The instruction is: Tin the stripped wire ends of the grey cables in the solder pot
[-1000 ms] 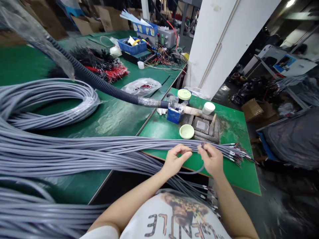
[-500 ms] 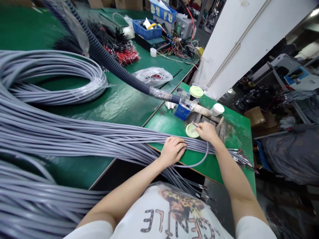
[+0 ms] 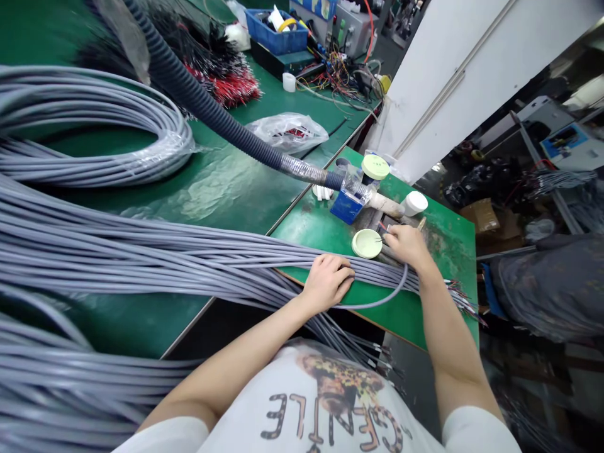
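Observation:
My left hand lies over the bundle of grey cables, its fingers curled down onto them near the table edge. My right hand is closed on the end of one grey cable, which loops back below the wrist. Thin wires, dark and red, stick out leftward from my right fingers, their tips close to the right rim of a shallow pale-yellow dish. The bundle's far ends, with coloured wires, lie right of my forearm.
A ribbed hose slopes across to a blue block and a pale pipe. Nearby stand a white cup and a yellow-lidded jar. Coiled grey cable and a plastic bag lie on the left table.
My right hand has moved right with the cable end, so the wire tips have shifted from over the dish to its right rim. My left hand stays on the bundle.

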A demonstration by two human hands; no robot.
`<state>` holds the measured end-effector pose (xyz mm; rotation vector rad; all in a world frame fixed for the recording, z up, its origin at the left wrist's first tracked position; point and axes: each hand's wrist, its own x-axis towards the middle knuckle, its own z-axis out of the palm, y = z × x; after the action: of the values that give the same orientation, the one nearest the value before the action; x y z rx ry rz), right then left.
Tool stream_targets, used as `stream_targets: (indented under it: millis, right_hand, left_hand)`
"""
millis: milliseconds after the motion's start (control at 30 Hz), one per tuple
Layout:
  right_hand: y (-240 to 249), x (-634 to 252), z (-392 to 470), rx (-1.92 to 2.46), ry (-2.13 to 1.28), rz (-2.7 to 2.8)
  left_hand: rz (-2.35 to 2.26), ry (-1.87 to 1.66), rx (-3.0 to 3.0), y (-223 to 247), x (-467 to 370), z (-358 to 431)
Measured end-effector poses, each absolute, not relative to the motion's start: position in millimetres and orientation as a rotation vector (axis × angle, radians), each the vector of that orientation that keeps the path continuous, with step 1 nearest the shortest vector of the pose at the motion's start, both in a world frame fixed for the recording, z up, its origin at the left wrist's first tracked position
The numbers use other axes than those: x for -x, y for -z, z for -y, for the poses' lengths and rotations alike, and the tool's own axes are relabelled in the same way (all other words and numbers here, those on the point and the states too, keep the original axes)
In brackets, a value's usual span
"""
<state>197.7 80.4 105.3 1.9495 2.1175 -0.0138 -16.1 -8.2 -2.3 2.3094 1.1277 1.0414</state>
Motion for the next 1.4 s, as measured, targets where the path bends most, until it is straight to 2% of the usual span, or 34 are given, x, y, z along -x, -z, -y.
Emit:
stream_targets:
  millis: [233,833,1100,1267,1400]
  right_hand:
    - [-103.3,-240.7,-89.8,-2.005,-0.241,-1.899]
    - [-75.6,-239.1,-101.2,-1.937,-0.194,-1.830]
    - [-97.6,-235.7,-94.3,-1.975,-0.231,-1.922]
    - [-121.4,-223.4,-87.1,-1.970,0.094,-2.331]
    - [-117.8,-204.2,-88.8,-1.854,0.299,-2.398]
  left_hand:
    - [-1.088,-0.818,-2.301,-13.8,21.8,1.6]
    - [-1.086,-0.819,-2.318,-9.4,21.2,2.5]
    - [-1.082,-0.819,-2.330,-11.5,22.0,2.8]
    - [-1.083,-0.818,-2.326,-11.2,22.3,2.6]
    - [-1.083,-0.812,-2.331,-12.2,22.5,2.9]
